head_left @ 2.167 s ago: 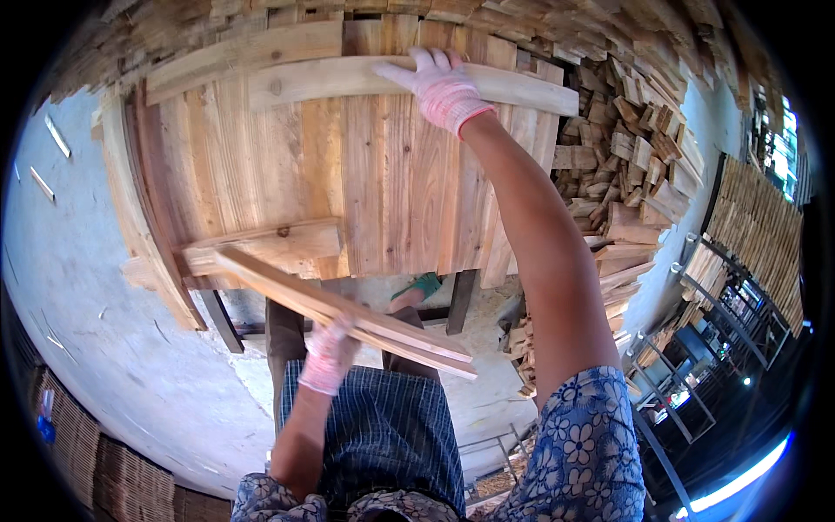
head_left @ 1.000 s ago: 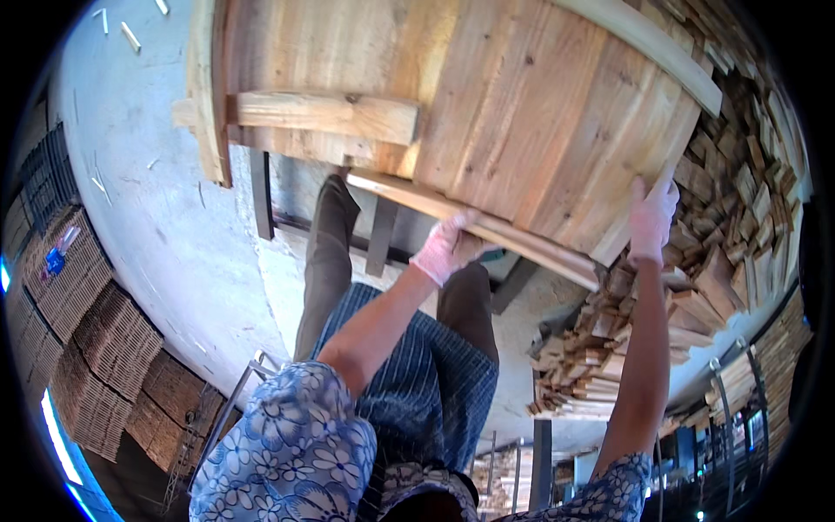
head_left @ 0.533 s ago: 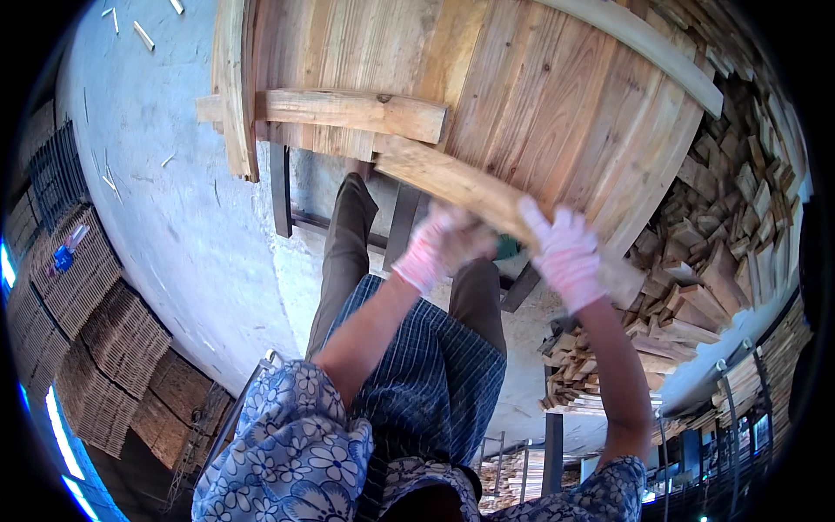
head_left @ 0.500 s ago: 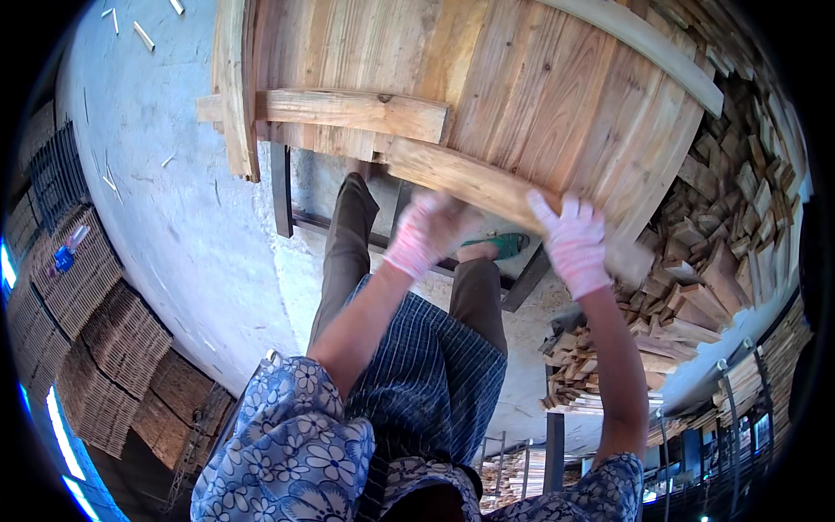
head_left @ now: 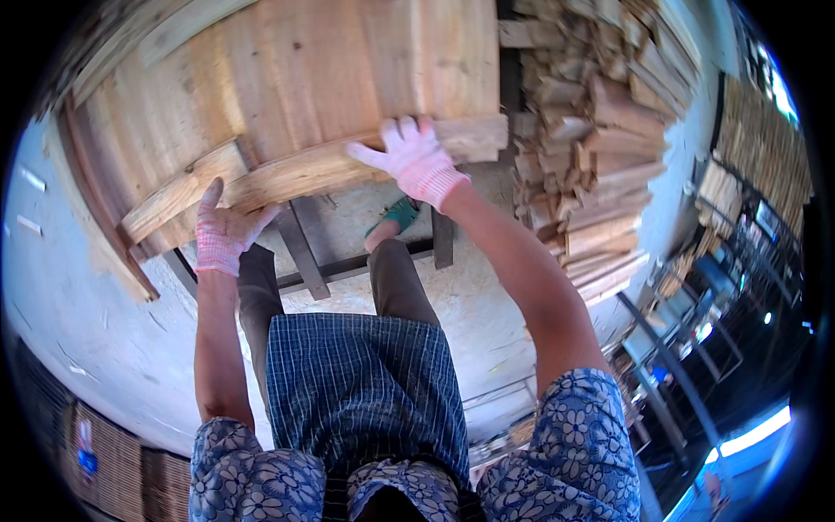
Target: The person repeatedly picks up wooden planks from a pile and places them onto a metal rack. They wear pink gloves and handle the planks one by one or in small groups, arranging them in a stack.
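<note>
Long board (head_left: 300, 172) lies along near edge of plank panel (head_left: 322, 78). Your right hand (head_left: 417, 161) rests on it, fingers spread, not gripping. Your left hand (head_left: 224, 233) at its left part, thumb and fingers parted; contact unclear. Short board (head_left: 187, 187) just beyond, on panel. Wood pile (head_left: 591, 148) to right.

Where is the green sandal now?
In the head view, the green sandal is just left of centre, below the right hand, between two dark bench legs.
</note>
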A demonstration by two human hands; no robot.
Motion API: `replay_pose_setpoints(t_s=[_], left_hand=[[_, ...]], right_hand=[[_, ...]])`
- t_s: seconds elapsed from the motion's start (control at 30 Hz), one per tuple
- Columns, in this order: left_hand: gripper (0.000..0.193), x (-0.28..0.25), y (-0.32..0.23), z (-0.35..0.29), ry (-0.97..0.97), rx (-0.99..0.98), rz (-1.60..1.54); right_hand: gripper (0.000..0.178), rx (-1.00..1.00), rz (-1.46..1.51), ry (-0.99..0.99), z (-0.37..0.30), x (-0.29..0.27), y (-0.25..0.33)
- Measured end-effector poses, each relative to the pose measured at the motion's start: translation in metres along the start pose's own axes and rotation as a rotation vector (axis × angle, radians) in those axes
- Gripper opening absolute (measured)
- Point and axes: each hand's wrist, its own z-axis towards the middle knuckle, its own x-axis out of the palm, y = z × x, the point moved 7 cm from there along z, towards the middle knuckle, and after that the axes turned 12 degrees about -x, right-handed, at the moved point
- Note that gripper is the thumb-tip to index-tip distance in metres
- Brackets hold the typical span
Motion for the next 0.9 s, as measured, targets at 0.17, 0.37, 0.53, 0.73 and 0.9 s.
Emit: replay_pose_setpoints(t_s=[0.17,0.37,0.53,0.73,0.9], left_hand=[[0.069,-0.041,-0.028,0.006,0.015,0.108,0.172],[0.058,-0.095,0.078,0.019,-0.380,-0.056,0.585],[0.063,-0.042,0.223,0.019,-0.222,-0.262,1.099],[0.077,0.020,0.403,0.049,0.041,-0.427,1.843],[0.095,0.045,0.592,0.142,0.564,-0.156,2.437]], right_hand=[[0.059,0.124,0.069,-0.147,-0.004,-0.022,0.018],[0.053,0.541,0.825,-0.483,-0.125,-0.053,0.089],[0.044,1.037,0.888,-0.512,-0.302,0.035,0.130],[0.079,1.879,0.711,-0.788,-0.608,0.171,0.130],[0.114,2.239,0.912,-0.921,-0.710,0.248,0.076]])
